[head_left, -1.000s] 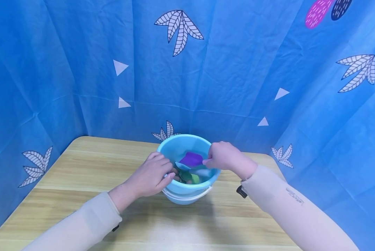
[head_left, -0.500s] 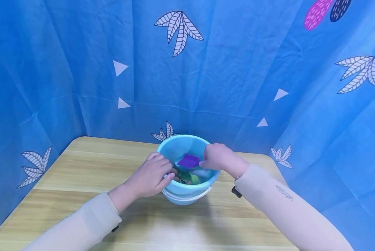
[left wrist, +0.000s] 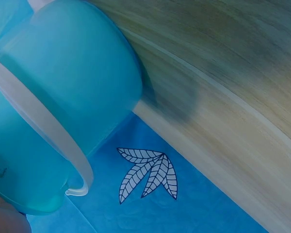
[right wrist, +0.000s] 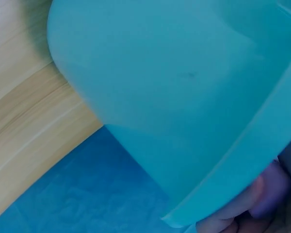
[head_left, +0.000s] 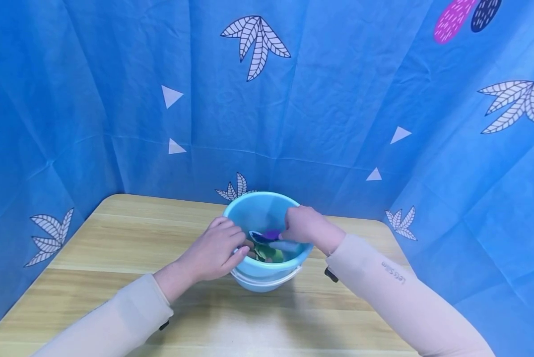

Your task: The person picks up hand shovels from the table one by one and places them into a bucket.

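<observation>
A light-blue bucket (head_left: 269, 267) stands upright on the table, its white handle (head_left: 267, 283) lowered on the near side. My left hand (head_left: 213, 248) grips the bucket's left rim, fingers over the edge. Reaching over the right rim, my right hand (head_left: 306, 225) holds a purple toy shovel (head_left: 273, 234) down inside; its purple handle (right wrist: 271, 189) shows between the fingers in the right wrist view. Also inside are a pale-blue scoop-like piece (head_left: 256, 236) and green pieces (head_left: 273, 256), partly hidden by the hands and rim.
The wooden table (head_left: 160, 238) extends to both sides and in front of the bucket. A blue curtain (head_left: 338, 99) with leaf prints hangs close behind the bucket and along the table's sides.
My right hand has moved left and lower into the bucket. The purple shovel has gone deeper with it and shows less. My left hand stays on the rim.
</observation>
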Tool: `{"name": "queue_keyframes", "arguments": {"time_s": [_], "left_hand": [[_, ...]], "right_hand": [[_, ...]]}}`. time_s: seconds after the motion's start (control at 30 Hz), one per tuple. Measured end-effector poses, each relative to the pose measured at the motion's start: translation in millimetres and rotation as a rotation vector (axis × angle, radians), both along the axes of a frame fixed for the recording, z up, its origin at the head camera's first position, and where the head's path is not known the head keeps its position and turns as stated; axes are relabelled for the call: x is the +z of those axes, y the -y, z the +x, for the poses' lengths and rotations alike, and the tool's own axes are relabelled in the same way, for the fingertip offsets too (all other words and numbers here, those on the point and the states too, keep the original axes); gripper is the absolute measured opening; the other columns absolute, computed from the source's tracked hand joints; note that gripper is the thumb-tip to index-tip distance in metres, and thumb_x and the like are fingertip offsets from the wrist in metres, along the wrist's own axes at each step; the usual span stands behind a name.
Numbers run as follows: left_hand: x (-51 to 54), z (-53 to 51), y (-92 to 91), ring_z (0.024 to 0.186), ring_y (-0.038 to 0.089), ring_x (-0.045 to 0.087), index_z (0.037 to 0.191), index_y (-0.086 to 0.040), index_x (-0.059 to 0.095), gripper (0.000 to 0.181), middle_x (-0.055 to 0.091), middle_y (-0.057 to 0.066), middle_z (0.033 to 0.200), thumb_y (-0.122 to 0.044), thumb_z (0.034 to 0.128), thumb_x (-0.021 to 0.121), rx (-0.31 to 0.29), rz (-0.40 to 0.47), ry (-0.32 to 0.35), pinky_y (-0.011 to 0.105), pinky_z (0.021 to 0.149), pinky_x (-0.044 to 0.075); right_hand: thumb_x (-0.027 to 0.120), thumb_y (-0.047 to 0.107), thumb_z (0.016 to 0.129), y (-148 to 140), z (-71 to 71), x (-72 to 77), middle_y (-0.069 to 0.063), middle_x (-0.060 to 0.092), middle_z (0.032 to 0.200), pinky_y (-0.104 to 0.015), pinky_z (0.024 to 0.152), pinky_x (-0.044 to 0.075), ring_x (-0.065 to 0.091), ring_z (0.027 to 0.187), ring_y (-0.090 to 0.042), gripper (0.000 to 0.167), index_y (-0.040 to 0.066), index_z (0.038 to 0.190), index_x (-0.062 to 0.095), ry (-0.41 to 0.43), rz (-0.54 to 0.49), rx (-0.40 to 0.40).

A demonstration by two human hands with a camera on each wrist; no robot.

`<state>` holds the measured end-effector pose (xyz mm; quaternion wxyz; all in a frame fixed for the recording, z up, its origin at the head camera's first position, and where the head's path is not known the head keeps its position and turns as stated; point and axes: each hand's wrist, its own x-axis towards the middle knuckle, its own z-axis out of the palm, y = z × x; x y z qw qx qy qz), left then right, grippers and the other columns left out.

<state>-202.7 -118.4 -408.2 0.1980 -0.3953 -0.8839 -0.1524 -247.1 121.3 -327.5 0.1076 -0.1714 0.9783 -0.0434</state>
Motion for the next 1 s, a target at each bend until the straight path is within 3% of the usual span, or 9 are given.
{"name": "queue_keyframes", "arguments": {"time_s": [0.23, 0.47, 0.8, 1.0], "left_hand": [[0.0, 0.0, 0.0, 0.094, 0.012, 0.052, 0.095, -0.022, 0.068, 0.028, 0.065, -0.010, 0.090, -0.039, 0.1024, 0.046, -0.008, 0.017, -0.002, 0.042, 0.102, 0.036], [-0.2, -0.3, -1.2, 0.093, 0.010, 0.052, 0.096, -0.022, 0.067, 0.025, 0.064, -0.012, 0.089, -0.036, 0.1019, 0.047, -0.016, 0.031, 0.002, 0.041, 0.102, 0.036], [1.3, -0.8, -0.3, 0.093, 0.012, 0.052, 0.095, -0.022, 0.067, 0.027, 0.063, -0.012, 0.088, -0.037, 0.1024, 0.046, -0.020, 0.038, 0.000, 0.042, 0.102, 0.035], [1.2, 0.1, -0.2, 0.094, 0.012, 0.052, 0.096, -0.022, 0.068, 0.027, 0.064, -0.011, 0.089, -0.037, 0.1024, 0.046, -0.009, 0.024, 0.012, 0.042, 0.102, 0.035]], "right_hand": [[0.077, 0.030, 0.087, 4, -0.5, -4.5, 0.006, 0.023, 0.048, -0.027, 0.051, 0.032, 0.025, 0.046, -0.012, 0.054, 0.017, 0.052, 0.038, -0.004, -0.003, 0.026], [0.077, 0.031, 0.087, 6, 0.1, -6.0, 0.006, 0.022, 0.049, -0.027, 0.050, 0.029, 0.022, 0.047, -0.012, 0.055, 0.017, 0.052, 0.037, -0.017, 0.011, 0.044], [0.077, 0.029, 0.088, 12, 0.7, -6.2, 0.004, 0.029, 0.049, -0.028, 0.056, 0.036, 0.035, 0.050, -0.014, 0.050, 0.016, 0.054, 0.042, -0.025, 0.013, 0.070], [0.075, 0.029, 0.089, 15, 0.3, -11.1, 0.003, 0.039, 0.053, -0.031, 0.062, 0.043, 0.046, 0.054, -0.015, 0.039, 0.016, 0.061, 0.052, -0.012, 0.036, 0.054]]}}
